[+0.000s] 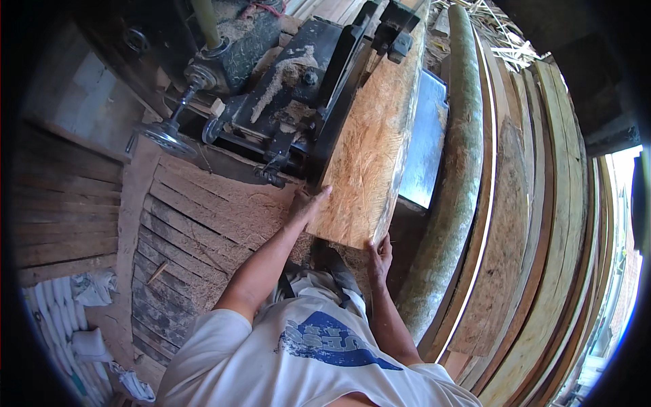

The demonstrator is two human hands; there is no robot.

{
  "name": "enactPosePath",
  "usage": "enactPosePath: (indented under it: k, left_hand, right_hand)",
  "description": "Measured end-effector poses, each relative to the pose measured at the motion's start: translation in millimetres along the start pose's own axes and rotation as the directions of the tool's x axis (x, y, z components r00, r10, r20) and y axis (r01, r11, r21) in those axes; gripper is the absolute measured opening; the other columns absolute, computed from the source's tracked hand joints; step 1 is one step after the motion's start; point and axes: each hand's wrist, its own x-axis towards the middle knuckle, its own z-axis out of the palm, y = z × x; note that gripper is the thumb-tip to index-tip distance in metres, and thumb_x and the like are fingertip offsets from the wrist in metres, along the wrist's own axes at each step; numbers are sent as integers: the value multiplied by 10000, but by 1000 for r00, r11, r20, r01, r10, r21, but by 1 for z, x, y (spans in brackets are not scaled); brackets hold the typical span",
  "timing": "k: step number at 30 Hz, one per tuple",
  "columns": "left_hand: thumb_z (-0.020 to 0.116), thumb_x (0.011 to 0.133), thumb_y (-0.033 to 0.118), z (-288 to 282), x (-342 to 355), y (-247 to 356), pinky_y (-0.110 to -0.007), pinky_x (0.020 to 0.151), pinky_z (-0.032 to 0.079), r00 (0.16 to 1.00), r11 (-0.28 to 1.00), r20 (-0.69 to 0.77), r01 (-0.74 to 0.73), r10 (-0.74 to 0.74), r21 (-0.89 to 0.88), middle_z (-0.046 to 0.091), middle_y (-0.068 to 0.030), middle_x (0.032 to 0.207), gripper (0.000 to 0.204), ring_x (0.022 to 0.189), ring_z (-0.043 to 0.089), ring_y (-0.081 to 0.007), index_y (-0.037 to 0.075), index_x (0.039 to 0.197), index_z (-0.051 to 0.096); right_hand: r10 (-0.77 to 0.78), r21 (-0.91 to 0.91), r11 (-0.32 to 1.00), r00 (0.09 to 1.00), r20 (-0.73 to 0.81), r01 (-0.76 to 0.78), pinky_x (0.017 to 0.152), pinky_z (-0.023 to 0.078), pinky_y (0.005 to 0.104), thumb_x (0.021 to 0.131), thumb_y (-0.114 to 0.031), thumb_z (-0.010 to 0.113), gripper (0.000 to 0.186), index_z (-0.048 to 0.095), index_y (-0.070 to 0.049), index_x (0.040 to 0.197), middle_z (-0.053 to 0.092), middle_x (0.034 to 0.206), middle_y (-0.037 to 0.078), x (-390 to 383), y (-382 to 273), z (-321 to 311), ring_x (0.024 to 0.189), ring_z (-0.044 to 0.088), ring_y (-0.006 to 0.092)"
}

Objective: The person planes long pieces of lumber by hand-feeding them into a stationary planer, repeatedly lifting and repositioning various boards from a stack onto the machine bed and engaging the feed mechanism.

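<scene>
A wide, rough-sawn wooden plank (363, 152) lies lengthwise on a woodworking machine, its near end toward my body. My left hand (310, 205) grips the plank's near left edge, thumb along the side and the other fingers hidden underneath. At the near right corner my right hand (380, 256) holds the plank, its fingers along the edge. The plank's left side runs against the machine's dark metal fence (336, 119). Part of the smooth metal table (425, 139) shows to the right of the plank.
Left of the fence is the sawdust-covered machine body (288, 81), with a handwheel (166, 138) on a shaft. A round log (456, 169) and several stacked boards (542, 224) stand close on the right. Sawdust covers the slatted wooden floor (196, 224). White sacks (64, 339) lie at lower left.
</scene>
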Motion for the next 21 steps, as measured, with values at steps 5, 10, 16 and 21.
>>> enactPosePath:
  k: [5, 10, 16, 21]
  left_hand:
    - [763, 632, 645, 6, 23, 34, -438, 965, 424, 906, 958, -353, -154, 235, 243, 496, -275, 1188, 962, 1147, 507, -373, -82, 1175, 440]
    - [804, 692, 454, 11, 29, 21, -438, 913, 428, 764, 905, -489, -394, 421, 163, 491, -218, 1110, 795, 1050, 507, -340, -69, 1165, 435]
    - [809, 711, 359, -63, 26, -135, -411, 922, 398, 756, 955, -585, -210, 293, 208, 479, -196, 1082, 686, 1043, 474, -323, -72, 1113, 458]
    - [804, 695, 389, -151, -58, -282, -462, 989, 414, 631, 951, -748, 311, -204, 3, 488, -303, 1258, 777, 1192, 487, -418, -92, 1199, 458]
  right_hand:
    - [-116, -25, 993, 991, 72, 118, 823, 428, 315, 875, -291, 659, 498, 526, 11, 1248, 610, 994, 99, 94, -15, 8, 935, 525, 161]
    - [-184, -121, 975, 983, 20, 185, 800, 443, 316, 885, -285, 649, 472, 533, 40, 1207, 638, 967, 103, 166, -17, 14, 873, 545, 159]
    - [-240, -86, 966, 969, 60, 245, 852, 446, 340, 891, -310, 635, 515, 502, 40, 1244, 646, 1048, 155, 245, -36, 21, 948, 578, 205]
    - [-115, -326, 935, 988, 99, 142, 1014, 366, 329, 933, -421, 576, 678, 384, 67, 1363, 529, 1302, 208, 315, -35, 6, 1188, 502, 264]
